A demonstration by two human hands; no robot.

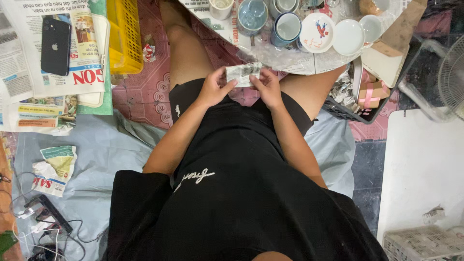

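Note:
Both hands meet over my lap and hold a small bundle wrapped in newspaper point(243, 73). My left hand point(212, 88) grips its left end and my right hand point(267, 87) grips its right end, with the fingers curled on the paper. What is inside the wrap is hidden. Just beyond the bundle, on spread newspaper, stand several ceramic cups and saucers: a blue cup point(287, 27), a white saucer with a red bird point(316, 32) and a plain white saucer point(348, 37).
A yellow plastic basket point(124, 34) lies at the upper left beside newspapers with a black phone point(55, 46) on them. A dark basket point(345, 111) with a pink-ribboned box sits at the right. A fan point(452, 77), a white board point(423, 164), cables and crumpled paper lie around.

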